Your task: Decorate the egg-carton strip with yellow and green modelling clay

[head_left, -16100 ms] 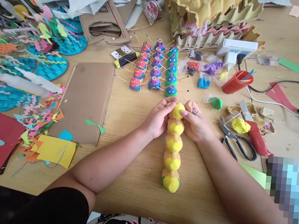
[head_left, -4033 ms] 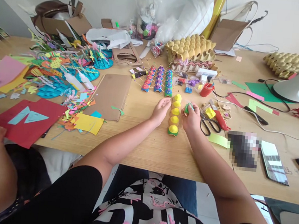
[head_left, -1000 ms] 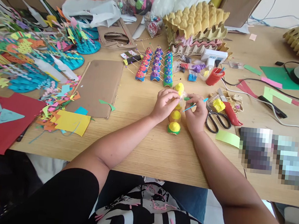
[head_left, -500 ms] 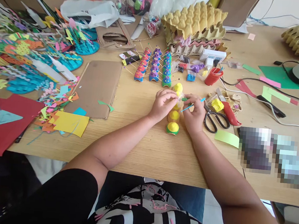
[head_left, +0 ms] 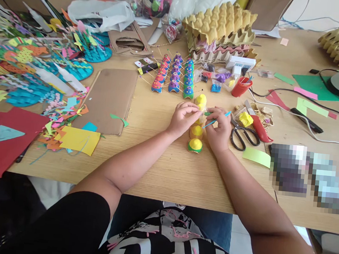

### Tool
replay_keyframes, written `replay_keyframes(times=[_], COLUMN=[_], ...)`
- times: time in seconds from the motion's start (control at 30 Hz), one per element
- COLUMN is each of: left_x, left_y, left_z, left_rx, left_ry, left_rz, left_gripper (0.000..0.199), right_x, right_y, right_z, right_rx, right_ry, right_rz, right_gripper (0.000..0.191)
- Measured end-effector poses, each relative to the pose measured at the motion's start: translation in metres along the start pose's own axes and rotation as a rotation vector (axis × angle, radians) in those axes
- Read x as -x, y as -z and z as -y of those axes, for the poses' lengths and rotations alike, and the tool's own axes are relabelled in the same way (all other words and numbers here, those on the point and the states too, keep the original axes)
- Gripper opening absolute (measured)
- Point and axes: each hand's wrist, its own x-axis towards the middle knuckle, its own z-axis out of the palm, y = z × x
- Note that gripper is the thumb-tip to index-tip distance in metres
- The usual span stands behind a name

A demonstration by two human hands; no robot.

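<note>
An egg-carton strip [head_left: 195, 145] with yellow modelling clay on its humps and a green edge lies on the table, running away from me. My left hand [head_left: 185, 118] is at the strip's left side, fingertips pinched together over its middle. Whatever lies between them is too small to make out; a bit of clear film shows nearby. My right hand [head_left: 219, 128] is closed around a thin blue clay modelling tool [head_left: 227, 114], slanting down toward the strip. The fingertips of both hands nearly meet, covering part of the middle humps.
Three painted egg-carton strips [head_left: 175, 73] with sticks stand beyond my hands. Black-handled scissors [head_left: 245, 135], a red-handled knife [head_left: 261, 128] and a red cup [head_left: 241, 87] are to the right. Cardboard [head_left: 112, 101] and paper scraps lie left. Stacked egg trays [head_left: 218, 26] are behind.
Hands and strip hold almost the same place. The blue tool has shifted very slightly left along with the right hand's fingers; the whole view has drifted a little.
</note>
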Motion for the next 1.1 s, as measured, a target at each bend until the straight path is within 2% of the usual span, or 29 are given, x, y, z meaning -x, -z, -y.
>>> replay_keyframes(times=[0.27,0.43,0.53,0.77,0.93,1.1], left_x=[-0.001,0.001,0.003,0.003,0.004,0.005], left_y=[-0.001,-0.001,-0.002,-0.001,0.001,0.002], left_z=[-0.001,-0.004,-0.005,-0.002,-0.006,-0.012], left_rx=[-0.074,-0.144,-0.176,-0.241,-0.318,-0.391], left_ry=[-0.117,-0.09,-0.151,-0.255,-0.334,-0.329], left_rz=[-0.017,0.074,0.092,-0.014,0.021,0.073], left_gripper=[0.009,0.003,0.003,0.015,0.014,0.022], right_x=[0.0,0.0,0.001,0.004,0.005,0.007], right_y=[0.001,0.001,0.001,0.002,-0.002,-0.004], right_z=[0.001,0.0,-0.001,0.001,0.001,-0.002], right_rx=[-0.001,-0.018,-0.033,-0.058,-0.046,-0.051], right_ry=[0.018,0.021,-0.007,-0.06,-0.121,-0.163], right_rz=[-0.01,-0.032,-0.012,0.067,0.11,0.102], right_gripper=[0.021,0.02,0.017,0.008,0.03,0.029])
